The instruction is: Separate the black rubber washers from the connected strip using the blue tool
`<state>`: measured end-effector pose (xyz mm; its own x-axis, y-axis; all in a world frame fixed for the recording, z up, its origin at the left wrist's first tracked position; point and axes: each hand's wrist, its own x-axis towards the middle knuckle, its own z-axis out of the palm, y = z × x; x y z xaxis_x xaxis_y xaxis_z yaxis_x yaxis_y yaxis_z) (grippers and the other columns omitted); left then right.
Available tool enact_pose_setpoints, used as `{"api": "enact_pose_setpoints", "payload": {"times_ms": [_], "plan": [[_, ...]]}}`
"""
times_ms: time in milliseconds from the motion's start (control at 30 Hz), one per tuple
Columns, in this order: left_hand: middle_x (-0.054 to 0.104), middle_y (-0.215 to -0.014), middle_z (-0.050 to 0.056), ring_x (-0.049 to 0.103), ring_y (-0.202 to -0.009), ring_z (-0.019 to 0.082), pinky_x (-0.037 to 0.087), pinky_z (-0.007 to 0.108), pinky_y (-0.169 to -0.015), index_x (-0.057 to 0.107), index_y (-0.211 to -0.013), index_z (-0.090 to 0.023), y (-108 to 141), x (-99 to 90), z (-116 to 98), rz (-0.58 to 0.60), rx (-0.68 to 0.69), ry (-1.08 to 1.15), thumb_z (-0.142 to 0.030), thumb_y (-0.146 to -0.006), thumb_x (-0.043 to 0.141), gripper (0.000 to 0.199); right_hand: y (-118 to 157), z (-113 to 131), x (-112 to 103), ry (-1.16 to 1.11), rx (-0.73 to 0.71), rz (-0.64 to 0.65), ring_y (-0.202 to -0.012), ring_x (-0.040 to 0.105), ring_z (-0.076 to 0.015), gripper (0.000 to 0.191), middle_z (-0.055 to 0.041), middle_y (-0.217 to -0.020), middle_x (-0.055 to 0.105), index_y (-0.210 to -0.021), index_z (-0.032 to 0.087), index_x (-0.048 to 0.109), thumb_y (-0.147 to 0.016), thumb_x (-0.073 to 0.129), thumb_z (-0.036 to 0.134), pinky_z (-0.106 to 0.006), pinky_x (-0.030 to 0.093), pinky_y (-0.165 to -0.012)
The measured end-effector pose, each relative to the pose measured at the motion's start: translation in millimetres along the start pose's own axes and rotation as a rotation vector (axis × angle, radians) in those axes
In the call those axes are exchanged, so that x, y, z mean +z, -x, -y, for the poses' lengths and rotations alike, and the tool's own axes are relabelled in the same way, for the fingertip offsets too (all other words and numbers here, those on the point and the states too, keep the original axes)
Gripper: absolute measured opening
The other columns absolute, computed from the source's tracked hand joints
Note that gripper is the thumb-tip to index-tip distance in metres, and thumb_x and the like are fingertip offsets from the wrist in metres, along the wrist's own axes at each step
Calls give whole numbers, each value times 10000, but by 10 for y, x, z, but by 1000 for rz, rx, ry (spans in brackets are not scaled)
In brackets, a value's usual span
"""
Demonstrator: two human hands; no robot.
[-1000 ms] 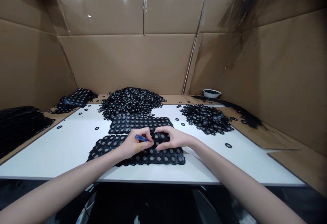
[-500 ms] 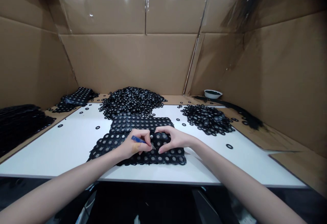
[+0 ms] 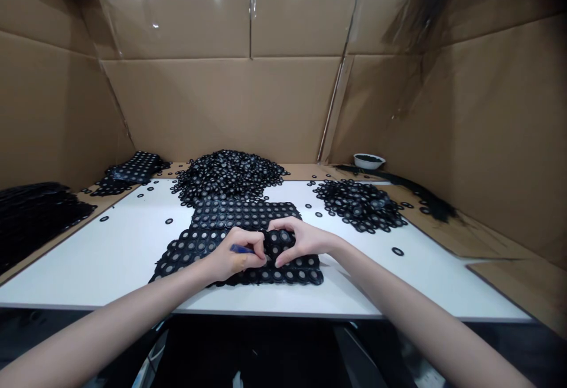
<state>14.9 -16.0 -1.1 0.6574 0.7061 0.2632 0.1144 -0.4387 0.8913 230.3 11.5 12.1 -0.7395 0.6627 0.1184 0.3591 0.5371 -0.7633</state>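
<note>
My left hand (image 3: 239, 253) is closed on a small blue tool (image 3: 241, 249), whose tip is hidden near the fingertips. It rests over a black sheet of joined rings with pale centres (image 3: 190, 249) near the table's front edge. Just to its right, my right hand (image 3: 299, 242) grips a raised part of the same sheet between thumb and fingers. Directly behind lies a second part of black ringed sheet (image 3: 239, 214), and the two overlap or meet under the hands.
A large heap of black rings (image 3: 225, 172) stands behind the sheets, a smaller heap (image 3: 361, 205) to the right. Loose rings dot the white table (image 3: 106, 258). A white bowl (image 3: 369, 162) stands back right; stacked black sheets (image 3: 39, 217) lie left. Cardboard walls (image 3: 204, 104) surround it.
My left hand has tilted slightly, with its fingers lower, and the blue tool lies flatter in it. My right hand keeps its hold in nearly the same place.
</note>
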Motion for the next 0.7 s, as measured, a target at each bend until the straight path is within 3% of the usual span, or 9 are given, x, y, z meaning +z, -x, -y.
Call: {"api": "enact_pose_setpoints", "payload": {"times_ms": [300, 500, 700], "plan": [[578, -622, -6, 512, -608, 100, 381, 178, -609, 581, -622, -117, 11, 30, -41, 110, 85, -220, -179, -806, 581, 194, -13, 2, 3, 39, 6, -7, -852, 510, -173, 421, 32, -839, 538, -822, 194, 583, -543, 807, 414, -256, 405, -777], [569, -616, -6, 513, -605, 102, 387, 179, -610, 575, -615, -119, 2, 30, -35, 64, 114, -211, -197, -812, 601, 213, 23, 44, 21, 102, 8, -31, -932, 538, -206, 452, 7, -952, 583, -940, 202, 584, -575, 774, 387, -282, 427, -835], [576, -642, 10, 518, -625, 114, 403, 201, -635, 581, -626, -114, 24, 31, -90, 6, 129, -224, -210, -820, 598, 217, 67, 101, 19, 204, 140, -45, -1044, 520, -277, 795, -39, -1127, 562, -1114, 211, 534, -445, 809, 543, -358, 422, -901]]}}
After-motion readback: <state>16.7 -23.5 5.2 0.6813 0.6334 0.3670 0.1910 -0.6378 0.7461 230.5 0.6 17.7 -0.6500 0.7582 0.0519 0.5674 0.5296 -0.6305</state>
